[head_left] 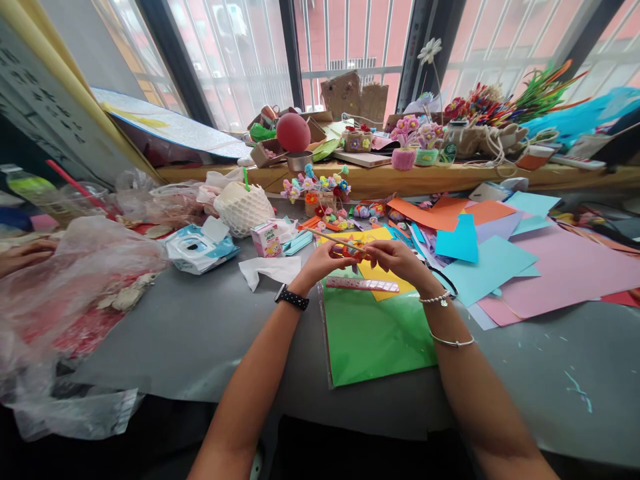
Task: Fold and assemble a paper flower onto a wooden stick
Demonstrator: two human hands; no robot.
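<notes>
Both hands meet over the middle of the table. A thin wooden stick [327,236] slants across them, its far end pointing up and left. My right hand [397,259] is closed, pinching the stick's near end. My left hand [323,262] is closed, with its fingertips at a small orange paper piece [352,249] just under the stick; fingers partly hide this piece. Below them a pink patterned ruler [363,285] rests on yellow paper [383,291] and a green paper pack [377,340].
Orange [425,217], blue [457,240] and pink paper sheets [565,273] spread to the right. A wet-wipes pack [200,248], small pink box [266,240] and foam-netted thing [245,208] stand left. Another person's hand [27,257] is at the far left near plastic bags [100,253]. Crafted flowers [317,183] stand behind.
</notes>
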